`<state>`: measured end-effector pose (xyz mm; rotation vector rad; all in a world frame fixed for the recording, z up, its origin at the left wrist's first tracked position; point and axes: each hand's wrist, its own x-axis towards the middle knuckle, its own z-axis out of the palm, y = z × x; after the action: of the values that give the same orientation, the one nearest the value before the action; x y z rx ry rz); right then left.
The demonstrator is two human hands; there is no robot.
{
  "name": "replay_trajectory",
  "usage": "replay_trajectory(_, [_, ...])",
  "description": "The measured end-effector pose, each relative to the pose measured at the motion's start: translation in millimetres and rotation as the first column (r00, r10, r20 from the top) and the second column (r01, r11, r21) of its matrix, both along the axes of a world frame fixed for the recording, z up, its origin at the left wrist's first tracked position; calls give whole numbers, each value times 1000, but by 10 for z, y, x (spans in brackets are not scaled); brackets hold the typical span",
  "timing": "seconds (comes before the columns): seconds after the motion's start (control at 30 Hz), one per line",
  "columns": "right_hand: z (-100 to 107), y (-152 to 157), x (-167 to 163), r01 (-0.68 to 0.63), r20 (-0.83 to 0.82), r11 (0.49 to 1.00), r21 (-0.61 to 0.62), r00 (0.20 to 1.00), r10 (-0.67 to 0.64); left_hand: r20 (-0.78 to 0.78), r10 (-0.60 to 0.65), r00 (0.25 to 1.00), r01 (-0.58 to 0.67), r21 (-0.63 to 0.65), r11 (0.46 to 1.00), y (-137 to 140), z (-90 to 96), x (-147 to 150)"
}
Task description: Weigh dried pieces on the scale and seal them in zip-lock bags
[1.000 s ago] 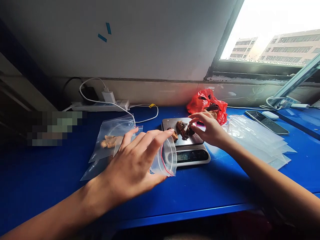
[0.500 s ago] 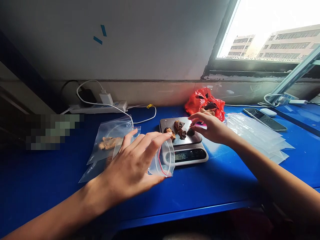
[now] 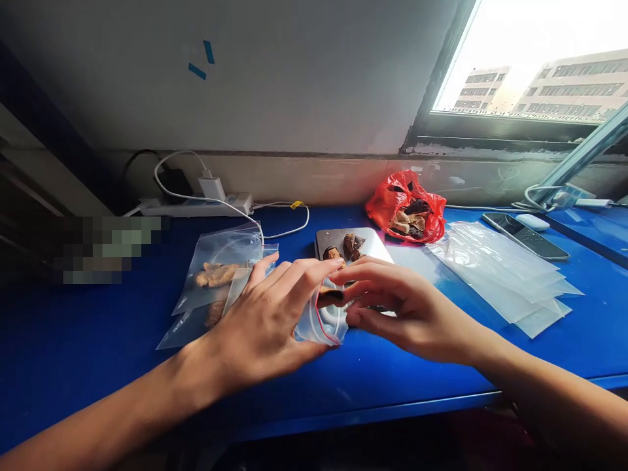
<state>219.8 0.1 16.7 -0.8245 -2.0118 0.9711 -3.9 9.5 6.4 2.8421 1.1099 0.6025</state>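
My left hand (image 3: 265,311) holds a clear zip bag (image 3: 314,330) by its red-lined mouth, keeping it spread between thumb and fingers. At that mouth, my right hand (image 3: 392,304) pinches a dark-ended brown dried piece (image 3: 330,296), perhaps a dried mushroom. Behind the hands, a kitchen scale (image 3: 375,247) carries more dried brown pieces (image 3: 353,246) on its steel plate. My right hand hides the scale's display. Left of my left hand lie filled clear bags (image 3: 216,275) with tan dried pieces inside.
A red plastic bag (image 3: 380,212) with more dried pieces stands behind the scale. To the right are stacked clear bags (image 3: 510,268), a phone (image 3: 527,235) and a white case (image 3: 532,222). A power strip (image 3: 184,208) with white cables lies along the wall.
My right hand has moved from the scale plate leftward and nearer to the zip bag's mouth, bringing a dried piece. My left hand stays on the bag. The view has shifted slightly.
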Motion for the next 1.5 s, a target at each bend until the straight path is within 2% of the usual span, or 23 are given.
replay_trajectory(0.03, [-8,1,6,0,3,999,47,1000,0,7,7,1000,-7,3,1000,-1,3,2])
replay_trajectory(0.07, [-17,24,31,42,21,989,143,999,-45,17,15,1000,-15,10,1000,-2,6,5])
replay_trajectory(0.1, [-29,65,67,120,50,953,280,989,-139,24,22,999,-23,15,1000,-3,10,8])
replay_trajectory(0.17, [-80,190,148,279,81,797,535,923,-377,35,38,999,-39,23,999,-7,15,13])
replay_trajectory(0.2, [-121,262,180,328,87,723,607,878,-471,37,42,998,-43,24,999,-8,16,14])
replay_trajectory(0.23, [-170,333,201,354,104,682,640,840,-533,36,46,998,-46,25,999,-10,16,15])
replay_trajectory(0.27, [-224,397,211,364,131,672,645,814,-566,34,45,998,-46,28,999,-12,16,15])
replay_trajectory(0.47, [-420,541,160,327,324,730,601,735,-596,22,48,999,-49,40,998,-17,19,16])
replay_trajectory(0.63, [-422,552,180,325,350,671,666,658,-666,21,43,999,-43,31,999,-21,20,17])
replay_trajectory(0.8, [-430,617,246,312,382,657,686,614,-691,27,46,999,-46,25,999,-24,31,27])
replay_trajectory(0.9, [-363,622,307,331,372,651,683,610,-700,31,42,999,-43,30,999,-21,33,29])
replay_trajectory(1.0, [-236,526,333,303,331,670,677,688,-646,39,51,998,-53,49,997,-17,24,25])
replay_trajectory(1.13, [-135,238,192,167,259,739,653,867,-425,52,36,998,-39,52,998,-7,-5,16])
replay_trajectory(1.23, [-153,57,39,74,259,815,574,929,-266,52,24,998,-26,43,999,4,-26,7])
replay_trajectory(1.3, [-171,35,-7,56,215,845,532,956,-198,44,24,999,-26,39,999,9,-33,3])
replay_trajectory(1.33, [-176,57,-9,75,174,844,531,965,-195,40,26,999,-27,39,999,12,-33,1])
replay_trajectory(1.4, [-184,152,18,144,98,811,567,966,-240,37,32,999,-34,44,998,16,-27,1])
replay_trajectory(1.5, [-220,326,58,157,143,750,643,937,-320,28,45,999,-46,36,998,22,-11,9])
